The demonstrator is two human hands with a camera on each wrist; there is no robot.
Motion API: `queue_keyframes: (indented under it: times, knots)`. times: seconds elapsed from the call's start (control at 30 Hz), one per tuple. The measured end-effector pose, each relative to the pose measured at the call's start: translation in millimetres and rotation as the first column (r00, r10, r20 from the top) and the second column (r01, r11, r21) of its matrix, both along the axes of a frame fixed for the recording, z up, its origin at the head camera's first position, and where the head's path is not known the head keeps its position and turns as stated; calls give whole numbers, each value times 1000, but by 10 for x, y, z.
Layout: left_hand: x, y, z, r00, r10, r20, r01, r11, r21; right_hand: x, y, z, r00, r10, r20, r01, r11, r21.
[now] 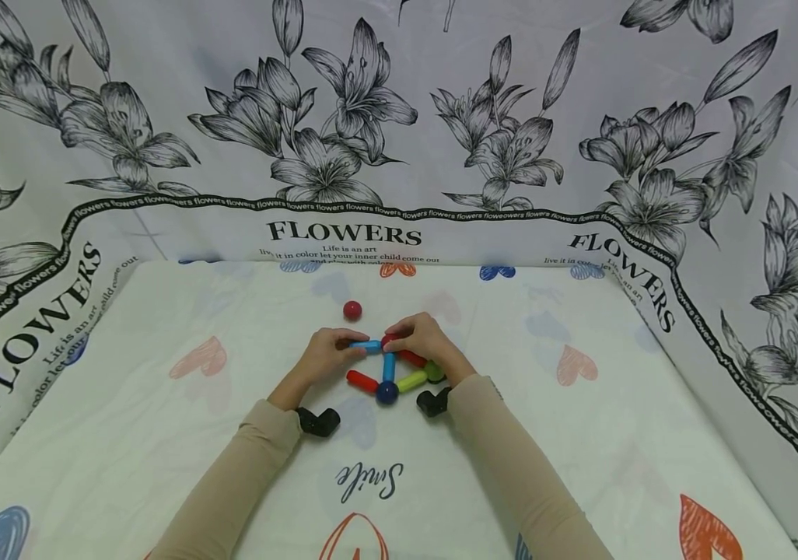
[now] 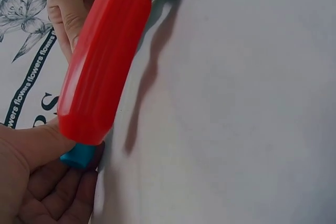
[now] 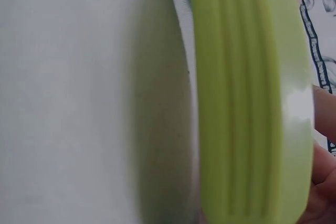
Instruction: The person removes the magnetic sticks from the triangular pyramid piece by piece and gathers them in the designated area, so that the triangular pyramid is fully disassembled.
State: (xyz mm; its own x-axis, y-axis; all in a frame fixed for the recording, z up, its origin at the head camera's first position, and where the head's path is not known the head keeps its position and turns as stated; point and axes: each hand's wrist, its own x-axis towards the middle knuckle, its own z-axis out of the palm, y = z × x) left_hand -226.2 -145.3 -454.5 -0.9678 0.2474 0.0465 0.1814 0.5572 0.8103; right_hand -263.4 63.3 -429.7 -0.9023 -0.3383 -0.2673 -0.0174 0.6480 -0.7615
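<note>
My left hand (image 1: pixel 323 358) pinches a light blue rod (image 1: pixel 371 346) between thumb and fingers; its end meets a red ball (image 1: pixel 388 340). That ball is gripped by my right hand (image 1: pixel 430 341), which partly covers it. From this corner a second light blue rod (image 1: pixel 389 368) runs to a dark blue ball (image 1: pixel 386 393), and a red rod (image 1: pixel 411 358) to a green ball (image 1: pixel 434 372). A yellow-green rod (image 3: pixel 247 103) joins the green and dark blue balls. Another red rod (image 2: pixel 105 61) sticks out leftward from the dark blue ball.
A loose red ball (image 1: pixel 352 310) lies on the white printed cloth (image 1: pixel 287 482) beyond my hands. Black wrist cameras (image 1: pixel 320 422) sit at both cuffs. A flower-printed curtain (image 1: pixel 441 171) stands behind and along the sides.
</note>
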Motion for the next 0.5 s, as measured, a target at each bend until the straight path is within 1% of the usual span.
queue_keyframes:
  times: [0.1,0.3,0.5]
  knots:
    - [7,-11,11,1000,1,11,-1,1000,-1,-11,0,-10,1000,4,-4,-4,1000,4]
    - [43,-45,50,1000,4,12,-4,1000,16,-29,1,-21,1000,5,2,-5,1000,15]
    - [47,-94,95,1000,-8,10,8,1000,-13,-29,3,3,1000,4,17,-4,1000,19]
